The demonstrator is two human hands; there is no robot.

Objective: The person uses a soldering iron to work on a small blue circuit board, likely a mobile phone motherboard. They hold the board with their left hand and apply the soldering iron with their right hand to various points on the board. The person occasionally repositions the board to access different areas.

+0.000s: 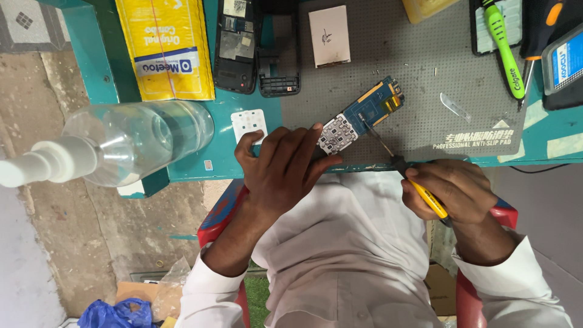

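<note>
Circuit board (359,117), thin, light and likely fragile, lies on the grey mat (413,73) near the table edge; left hand (282,170) presses fingertips onto its keypad end, right hand (452,191) pinches a yellow screwdriver (408,173) whose tip touches the board; best held by its edges

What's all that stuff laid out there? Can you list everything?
circuit board: one, blue, on the grey mat
screwdriver: one, yellow and black, tip at the board
phone shells: two, black, top
yellow packet: one, top left
clear bottle: one, left edge
white keypad: one, beside the mat
toothbrush: one, green, top right
left hand: pressing the board
right hand: gripping the screwdriver
</note>
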